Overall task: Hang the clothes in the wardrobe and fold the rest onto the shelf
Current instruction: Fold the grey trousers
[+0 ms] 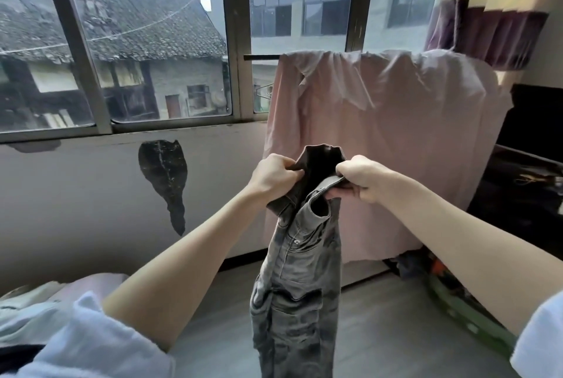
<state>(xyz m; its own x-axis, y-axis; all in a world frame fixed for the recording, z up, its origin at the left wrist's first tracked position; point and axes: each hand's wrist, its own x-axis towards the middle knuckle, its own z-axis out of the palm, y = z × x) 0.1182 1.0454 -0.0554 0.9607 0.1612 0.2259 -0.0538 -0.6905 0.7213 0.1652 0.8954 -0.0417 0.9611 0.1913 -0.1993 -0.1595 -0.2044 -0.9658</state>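
Observation:
A pair of washed grey jeans [300, 286] hangs in front of me, waistband up, legs dropping toward the floor. My left hand [275, 178] grips the left side of the waistband. On the right side, my right hand [361, 178] grips the waistband with curled fingers. Behind the jeans stands a pink fabric wardrobe [396, 139], its cover draped over a dark rail [262, 57]. The inside of the wardrobe is hidden by the cover.
A wide window [152, 57] fills the wall on the left. Pale clothes [36, 301] lie heaped at the lower left. A dark cabinet [530, 170] stands at the right, with a green patterned bundle [457, 301] on the grey floor beneath my right arm.

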